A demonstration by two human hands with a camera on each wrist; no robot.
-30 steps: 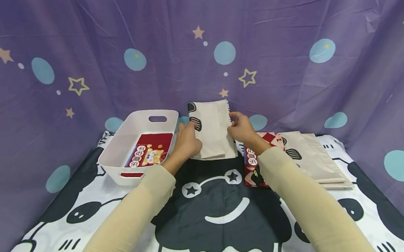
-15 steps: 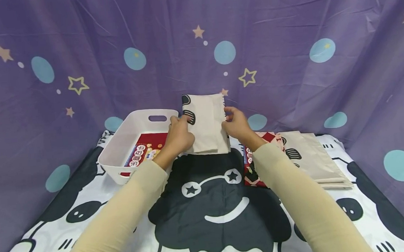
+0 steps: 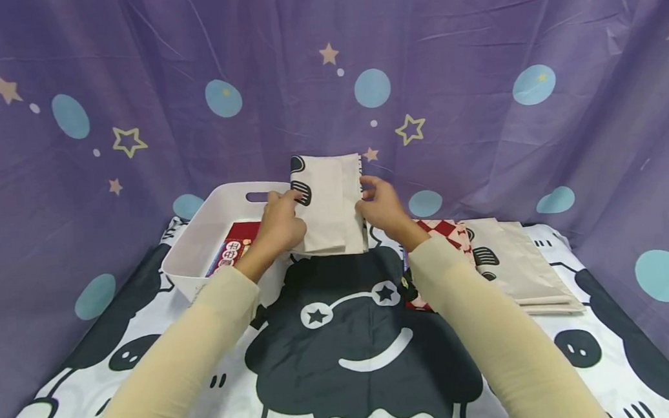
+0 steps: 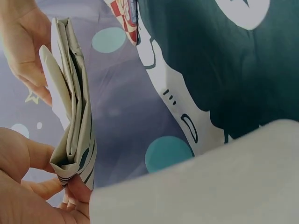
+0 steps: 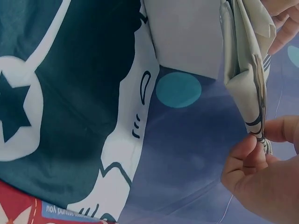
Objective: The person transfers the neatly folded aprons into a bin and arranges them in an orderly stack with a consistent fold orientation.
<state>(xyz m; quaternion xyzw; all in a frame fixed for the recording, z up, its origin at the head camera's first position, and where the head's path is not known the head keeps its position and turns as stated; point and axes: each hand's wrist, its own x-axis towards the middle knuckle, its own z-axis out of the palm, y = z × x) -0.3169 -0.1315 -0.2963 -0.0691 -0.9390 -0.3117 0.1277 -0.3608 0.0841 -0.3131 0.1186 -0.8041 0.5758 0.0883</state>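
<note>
A folded cream cloth [image 3: 325, 203] with black printed shapes hangs upright above the table, close in front of the purple curtain. My left hand [image 3: 280, 222] pinches its left edge between thumb and fingers. At its right edge my right hand [image 3: 385, 204] pinches the cloth too. Several stacked layers show edge-on in the left wrist view, where the folded cloth [image 4: 74, 102] runs between both hands. From the right wrist, the thumb and fingers of the right hand [image 5: 266, 172] close on the cloth's gathered end [image 5: 254, 121].
Left of the cloth, partly behind my left hand, stands a white plastic bin [image 3: 197, 244] with a red printed item [image 3: 235, 245] inside. Right, partly under my right sleeve, lies a red checked folded item [image 3: 449, 233] beside a stack of folded cream cloths [image 3: 519, 264]. A purple curtain [image 3: 452, 52] rises behind.
Both hands have lifted the folded cream cloth and carried it left, toward the white bin. My left arm now covers more of the bin and the red item inside.
</note>
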